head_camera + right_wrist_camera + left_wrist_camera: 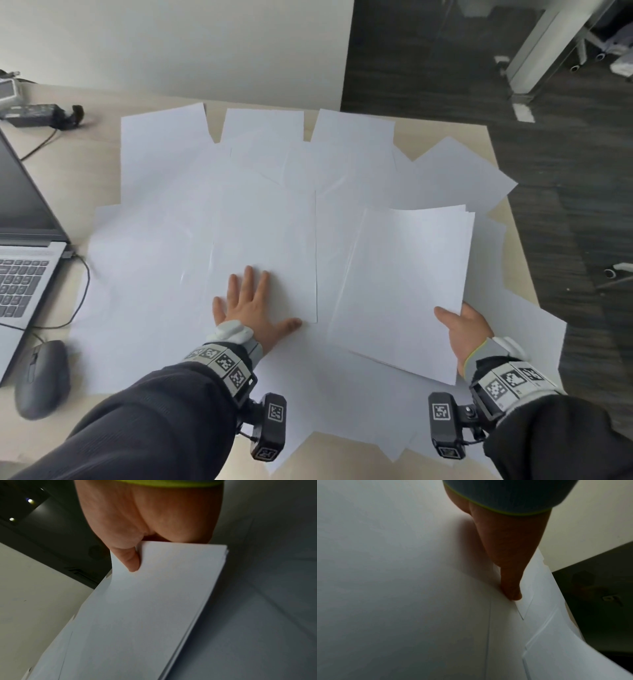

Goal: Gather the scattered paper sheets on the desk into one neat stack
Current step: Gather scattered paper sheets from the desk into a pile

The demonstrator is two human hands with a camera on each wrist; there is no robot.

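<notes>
Many white paper sheets (191,192) lie overlapping across the beige desk (85,171). My left hand (251,305) rests flat with straight, spread fingers on one sheet (270,240) near the middle; its thumb (511,592) touches that sheet's lower edge. My right hand (462,329) pinches the near corner of a small stack of sheets (407,287), thumb on top, and holds it tilted up above the loose paper at the right. In the right wrist view the thumb (130,559) presses on the stack (137,615); the fingers underneath are hidden.
An open laptop (24,240) stands at the left edge, with a black mouse (42,378) in front of it and a power adapter (41,114) with cable behind. The desk's right edge drops to dark floor (565,205); some sheets overhang it.
</notes>
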